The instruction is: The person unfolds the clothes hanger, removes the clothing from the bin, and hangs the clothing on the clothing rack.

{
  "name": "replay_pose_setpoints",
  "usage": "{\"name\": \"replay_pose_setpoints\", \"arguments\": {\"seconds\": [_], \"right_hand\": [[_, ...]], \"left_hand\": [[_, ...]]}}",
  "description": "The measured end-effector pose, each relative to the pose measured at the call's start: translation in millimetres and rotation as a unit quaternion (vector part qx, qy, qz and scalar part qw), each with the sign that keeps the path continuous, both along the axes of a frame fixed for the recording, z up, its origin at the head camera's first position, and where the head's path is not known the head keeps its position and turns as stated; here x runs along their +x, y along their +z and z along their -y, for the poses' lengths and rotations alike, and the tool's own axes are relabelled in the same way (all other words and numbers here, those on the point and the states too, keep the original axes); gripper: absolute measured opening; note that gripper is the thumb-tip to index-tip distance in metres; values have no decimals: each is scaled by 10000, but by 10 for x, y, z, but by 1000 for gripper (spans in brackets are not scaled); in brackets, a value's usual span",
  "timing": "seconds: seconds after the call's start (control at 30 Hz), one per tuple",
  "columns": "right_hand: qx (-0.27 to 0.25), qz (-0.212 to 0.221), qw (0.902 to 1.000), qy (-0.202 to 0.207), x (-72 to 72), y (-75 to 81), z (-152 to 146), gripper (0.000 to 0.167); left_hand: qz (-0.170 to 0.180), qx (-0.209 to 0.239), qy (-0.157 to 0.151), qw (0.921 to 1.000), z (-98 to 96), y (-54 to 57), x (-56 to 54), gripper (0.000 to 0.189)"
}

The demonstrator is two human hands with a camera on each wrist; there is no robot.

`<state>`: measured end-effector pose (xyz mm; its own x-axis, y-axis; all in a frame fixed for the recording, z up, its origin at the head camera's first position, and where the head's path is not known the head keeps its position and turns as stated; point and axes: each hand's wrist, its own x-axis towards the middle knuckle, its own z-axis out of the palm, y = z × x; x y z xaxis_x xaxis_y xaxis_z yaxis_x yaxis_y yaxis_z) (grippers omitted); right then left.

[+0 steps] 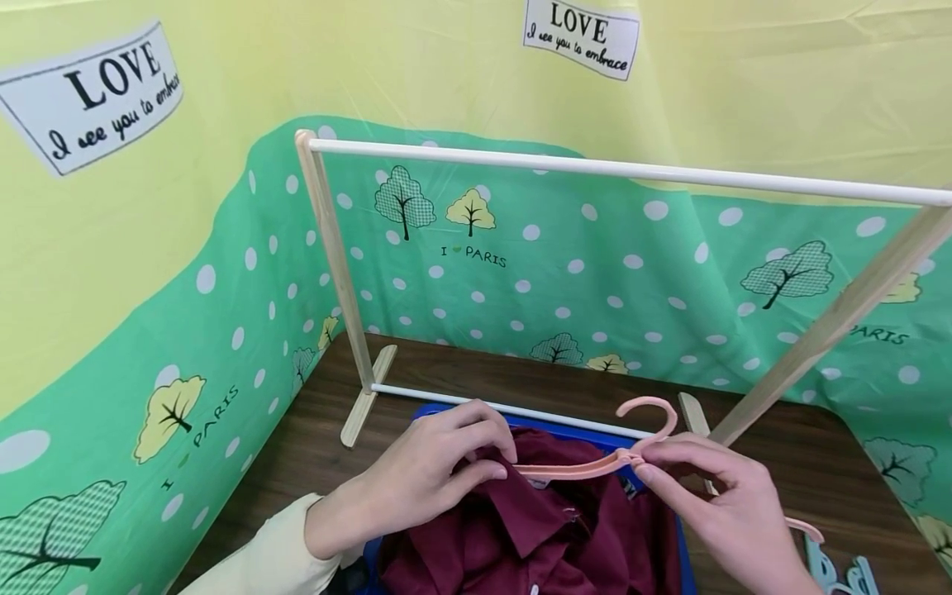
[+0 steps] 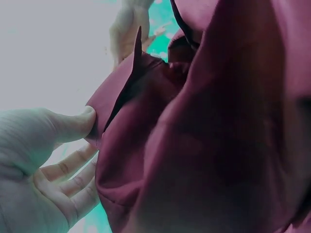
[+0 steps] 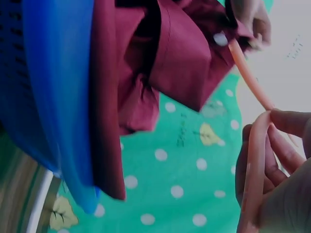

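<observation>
The left hand [image 1: 416,483] pinches the collar of the maroon shirt [image 1: 535,529]; the right hand [image 1: 725,504] pinches the pink hanger [image 1: 595,463] at its neck.

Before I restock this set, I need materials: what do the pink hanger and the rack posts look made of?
The pink hanger looks like moulded plastic, smooth and evenly coloured. The rack posts look like pale unfinished wood, faint grain showing; the white rail could be painted or plastic.
</observation>
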<state>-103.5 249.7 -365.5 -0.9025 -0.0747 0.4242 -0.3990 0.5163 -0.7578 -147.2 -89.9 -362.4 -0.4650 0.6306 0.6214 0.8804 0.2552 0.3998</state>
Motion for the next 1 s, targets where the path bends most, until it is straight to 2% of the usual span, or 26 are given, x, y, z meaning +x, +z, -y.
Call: {"name": "replay_pose_setpoints", "arguments": {"seconds": [0.1, 0.3, 0.57, 0.93, 1.0], "right_hand": [[-182, -64, 9996, 201, -13, -6, 87, 24], [-135, -290, 9987, 397, -29, -2, 223, 29], [-241, -426, 9958, 778, -55, 39, 378, 31], [-395, -542, 9925, 1021, -51, -3, 504, 33], [-441, -578, 9921, 1019, -45, -16, 518, 34]], "left_hand": [[-16, -55, -49, 10000, -54, 37, 13, 10], [84, -117, -47, 9999, -155, 84, 35, 2], [111, -73, -155, 9998, -286, 140, 61, 8], [-70, 22, -157, 9998, -369, 127, 80, 12], [57, 8, -138, 9999, -380, 122, 88, 13]]}}
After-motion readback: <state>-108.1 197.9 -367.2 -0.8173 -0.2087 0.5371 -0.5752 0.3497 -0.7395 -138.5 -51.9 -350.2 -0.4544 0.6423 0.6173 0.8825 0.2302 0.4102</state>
